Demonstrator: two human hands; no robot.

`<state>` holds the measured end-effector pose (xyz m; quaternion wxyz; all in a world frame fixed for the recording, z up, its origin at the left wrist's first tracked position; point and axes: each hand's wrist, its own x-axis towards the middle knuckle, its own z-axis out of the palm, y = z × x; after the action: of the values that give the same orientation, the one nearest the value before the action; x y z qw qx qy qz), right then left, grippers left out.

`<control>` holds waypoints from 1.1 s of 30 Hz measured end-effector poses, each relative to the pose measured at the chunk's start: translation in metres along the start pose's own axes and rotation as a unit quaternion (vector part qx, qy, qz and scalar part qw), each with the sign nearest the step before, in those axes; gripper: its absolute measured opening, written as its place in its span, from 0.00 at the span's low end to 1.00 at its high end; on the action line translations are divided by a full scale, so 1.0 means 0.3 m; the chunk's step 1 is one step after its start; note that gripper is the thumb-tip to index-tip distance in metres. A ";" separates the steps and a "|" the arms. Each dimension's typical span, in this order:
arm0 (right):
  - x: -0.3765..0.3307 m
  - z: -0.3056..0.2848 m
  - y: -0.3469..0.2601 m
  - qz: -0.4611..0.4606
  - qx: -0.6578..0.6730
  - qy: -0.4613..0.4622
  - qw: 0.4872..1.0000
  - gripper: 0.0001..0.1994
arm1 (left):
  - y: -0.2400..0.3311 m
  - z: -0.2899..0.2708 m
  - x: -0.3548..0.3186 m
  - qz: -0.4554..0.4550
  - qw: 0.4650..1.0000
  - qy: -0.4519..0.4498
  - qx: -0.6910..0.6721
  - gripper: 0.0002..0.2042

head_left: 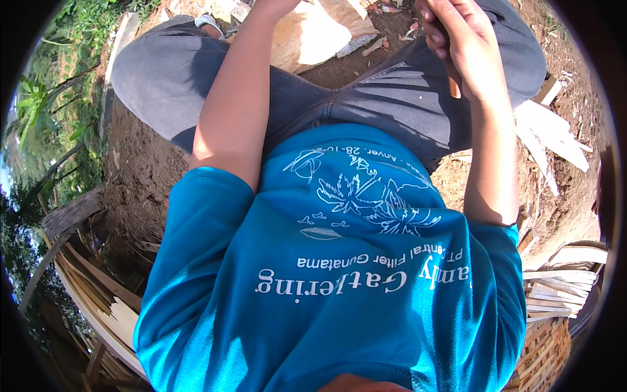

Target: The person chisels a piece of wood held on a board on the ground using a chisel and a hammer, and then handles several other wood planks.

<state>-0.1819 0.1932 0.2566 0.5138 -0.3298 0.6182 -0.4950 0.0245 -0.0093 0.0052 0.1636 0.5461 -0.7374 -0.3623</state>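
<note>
My right hand [460,39] is closed round a brown wooden handle [454,80] near the top right, above my right thigh. The handle's end sticks out below the palm, and whatever is at its other end lies out of view. At the top edge only the heel of my left hand [277,6] shows; its fingers are cut off by the frame. Beside that hand, a pale chunk of split wood [307,36] rests on the ground between my crossed legs, partly in bright sun.
Wood chips [375,46] litter the brown soil ahead. Pale split pieces [552,134] lie right of my knee. Bundled wooden strips [562,287] and a woven-looking stack [539,356] stand at lower right. Long slats [98,307] curve along the lower left, with green plants [36,108] beyond.
</note>
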 end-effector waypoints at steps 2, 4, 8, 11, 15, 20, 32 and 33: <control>0.017 0.026 -0.031 -0.007 -0.033 -0.029 0.999 0.08 | 0.006 -0.011 -0.002 -0.023 1.000 -0.003 0.017 0.14; 0.038 0.033 -0.040 -0.027 -0.059 -0.055 0.996 0.08 | 0.013 -0.028 0.000 -0.043 0.998 -0.016 0.034 0.12; 0.068 0.061 -0.041 -0.041 -0.087 -0.071 0.993 0.08 | -0.009 -0.017 -0.002 -0.046 0.999 0.005 -0.020 0.11; 0.085 0.089 -0.035 -0.049 -0.037 -0.088 0.994 0.08 | -0.052 0.008 0.007 -0.023 0.999 0.046 -0.002 0.12; 0.096 0.096 -0.032 -0.033 -0.055 -0.074 0.995 0.08 | -0.025 -0.007 0.001 0.014 0.998 0.024 -0.048 0.14; 0.091 0.099 -0.004 0.008 -0.052 -0.031 0.998 0.11 | 0.030 -0.018 -0.047 0.146 0.976 0.038 -0.160 0.16; 0.011 0.101 -0.031 -0.004 -0.070 -0.013 0.997 0.12 | 0.042 0.049 0.017 0.141 0.917 -0.073 -0.366 0.13; 0.001 0.100 -0.031 -0.007 -0.066 -0.019 0.998 0.11 | 0.038 0.057 0.017 0.147 0.914 -0.073 -0.370 0.13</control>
<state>-0.1541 0.1818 0.2659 0.4991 -0.3766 0.6376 -0.4499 0.0041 -0.0064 0.0010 0.3508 0.3038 -0.6328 -0.6199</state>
